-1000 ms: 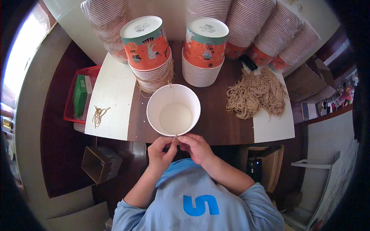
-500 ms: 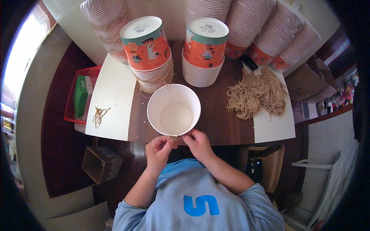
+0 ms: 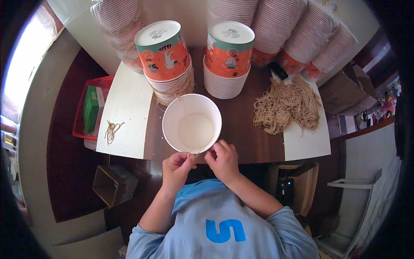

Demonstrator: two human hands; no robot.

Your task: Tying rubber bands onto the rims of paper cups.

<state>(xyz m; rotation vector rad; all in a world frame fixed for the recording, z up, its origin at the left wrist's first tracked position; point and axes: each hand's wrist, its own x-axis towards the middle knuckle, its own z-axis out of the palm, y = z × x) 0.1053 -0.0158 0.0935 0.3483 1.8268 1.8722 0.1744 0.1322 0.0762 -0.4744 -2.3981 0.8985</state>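
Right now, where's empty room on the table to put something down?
The brown tabletop is bare between the white bucket and the twine heap. The white left panel is mostly bare behind the small twine bundle. Stacked buckets crowd the back.

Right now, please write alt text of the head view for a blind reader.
The left hand pinches string at the near rim of a white tub; the right hand is at the rim beside it. Behind stand two inverted tub stacks; a tangled string pile lies right.
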